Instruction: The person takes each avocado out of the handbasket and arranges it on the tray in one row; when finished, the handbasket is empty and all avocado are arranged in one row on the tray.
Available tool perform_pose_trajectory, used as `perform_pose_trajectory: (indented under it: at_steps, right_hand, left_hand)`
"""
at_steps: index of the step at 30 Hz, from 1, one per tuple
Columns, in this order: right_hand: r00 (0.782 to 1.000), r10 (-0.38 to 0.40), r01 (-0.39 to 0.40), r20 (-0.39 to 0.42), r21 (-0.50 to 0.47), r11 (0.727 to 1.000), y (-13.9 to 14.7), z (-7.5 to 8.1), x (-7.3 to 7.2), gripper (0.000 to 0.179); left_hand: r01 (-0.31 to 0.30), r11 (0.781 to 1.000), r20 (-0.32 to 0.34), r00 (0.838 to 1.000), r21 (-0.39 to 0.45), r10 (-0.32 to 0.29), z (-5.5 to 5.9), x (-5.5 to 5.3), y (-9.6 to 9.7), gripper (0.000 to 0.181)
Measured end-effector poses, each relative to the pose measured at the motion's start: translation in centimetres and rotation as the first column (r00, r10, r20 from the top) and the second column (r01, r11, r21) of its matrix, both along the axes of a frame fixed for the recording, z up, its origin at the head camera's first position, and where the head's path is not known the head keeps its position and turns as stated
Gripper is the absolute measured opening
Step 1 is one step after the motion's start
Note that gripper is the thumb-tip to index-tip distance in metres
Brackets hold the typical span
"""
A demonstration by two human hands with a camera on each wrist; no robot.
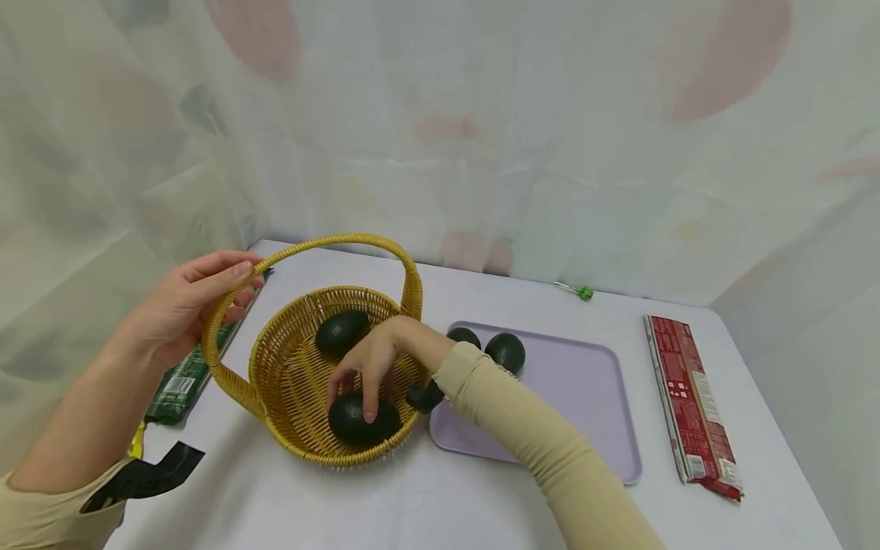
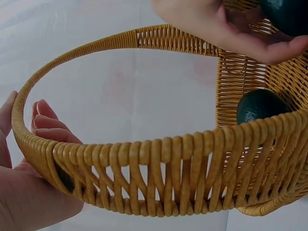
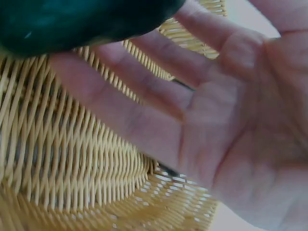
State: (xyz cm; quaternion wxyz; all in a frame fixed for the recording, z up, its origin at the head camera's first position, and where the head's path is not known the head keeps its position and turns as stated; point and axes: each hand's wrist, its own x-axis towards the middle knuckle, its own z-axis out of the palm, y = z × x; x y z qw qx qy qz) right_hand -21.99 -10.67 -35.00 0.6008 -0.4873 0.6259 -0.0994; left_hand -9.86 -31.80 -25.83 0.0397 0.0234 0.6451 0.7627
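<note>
A yellow wicker basket [image 1: 278,374] is tilted toward me on the white table. Its arched handle [image 1: 330,241] is held at the left side by my left hand [image 1: 192,302], thumb on the near side. Down inside the basket, my right hand [image 1: 376,359] grips a dark green avocado [image 1: 349,425] by the near right wall, fingers spread over its top. Farther back in the basket lies a second avocado [image 1: 341,333], also seen past the rim in the left wrist view. The right wrist view shows the fingertips against the gripped avocado [image 3: 86,21].
Right of the basket, a lilac tray [image 1: 571,397] holds two avocados [image 1: 506,353] at its far left, partly behind my right sleeve. A red packet [image 1: 693,405] lies at the right, a green lollipop [image 1: 584,292] at the back. Under my left arm is a green packet [image 1: 177,393].
</note>
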Motion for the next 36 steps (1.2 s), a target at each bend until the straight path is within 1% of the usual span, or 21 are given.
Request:
perform_pose_trajectory:
  at_steps: [3, 7, 14, 19, 23, 28, 31, 36]
  right_hand:
    - [1.000, -0.002, 0.002, -0.006, -0.052, 0.999, 0.4, 0.6, -0.2, 0.063]
    - [1.000, -0.013, 0.015, 0.021, -0.112, 0.994, 1.0, 1.2, -0.5, 0.062]
    - [0.996, -0.065, 0.077, 0.065, -0.193, 0.978, 2.6, 2.6, -0.8, 0.060]
    - [0.996, -0.082, 0.091, 0.043, -0.281, 0.955, 4.0, 3.6, -1.1, 0.060]
    - [0.994, -0.109, 0.110, 0.022, -0.329, 0.938, 5.3, 4.1, -1.5, 0.059]
    - [0.981, -0.182, 0.196, 0.072, -0.340, 0.920, 7.4, 4.3, -2.2, 0.059]
    - [0.971, -0.218, 0.240, 0.101, -0.354, 0.904, 8.7, 4.2, -2.6, 0.059]
    - [0.961, -0.266, 0.275, 0.077, -0.379, 0.884, 11.0, 4.1, -3.0, 0.059]
  left_hand:
    - [0.007, 1.000, -0.005, 1.000, 0.006, -0.007, -0.1, 0.0, -0.1, 0.023]
    - [0.019, 1.000, -0.010, 1.000, 0.011, -0.019, -0.2, -0.1, -0.1, 0.024]
    - [0.024, 0.999, 0.001, 1.000, 0.040, -0.024, -0.3, -0.1, -0.2, 0.024]
    - [0.036, 0.998, -0.005, 0.999, 0.056, -0.035, -0.3, -0.1, -0.2, 0.025]
    - [0.038, 0.997, -0.004, 0.999, 0.063, -0.038, -0.3, -0.2, -0.1, 0.025]
    - [0.042, 0.997, 0.000, 0.999, 0.069, -0.042, -0.3, -0.4, -0.2, 0.024]
    - [0.058, 0.995, -0.002, 0.998, 0.079, -0.058, -0.4, -0.5, -0.3, 0.024]
    - [0.098, 0.990, -0.017, 0.995, 0.104, -0.097, -0.5, -0.5, -0.6, 0.025]
